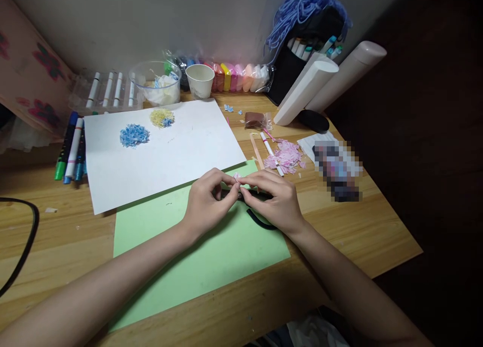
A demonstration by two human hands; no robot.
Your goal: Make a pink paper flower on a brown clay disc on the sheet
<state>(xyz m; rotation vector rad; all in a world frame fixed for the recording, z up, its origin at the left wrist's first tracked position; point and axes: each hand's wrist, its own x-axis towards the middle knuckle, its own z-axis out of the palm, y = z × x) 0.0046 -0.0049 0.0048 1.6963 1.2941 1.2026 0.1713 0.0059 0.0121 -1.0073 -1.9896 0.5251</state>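
Note:
My left hand (206, 203) and my right hand (273, 198) meet over the green paper sheet (196, 251). Their fingertips pinch a tiny pink paper piece (237, 176) between them. Under my right hand lies a black tool (260, 222) with a curved handle, partly hidden by the fingers. A white sheet (162, 151) lies beyond the hands and bears a blue shred pile (134, 135) and a small yellow shred pile (162, 117). To the right of the hands is a pink shred pile (287, 157) with a white stick (270, 152) lying across it.
Markers (71, 148) lie at the left. A clear bowl (155, 82), a paper cup (200, 80) and coloured clay packs (234, 76) stand at the back. White rolled tubes (324, 80) and a black marker case (290, 65) are at the back right. A black cable (22, 246) curves at the left edge.

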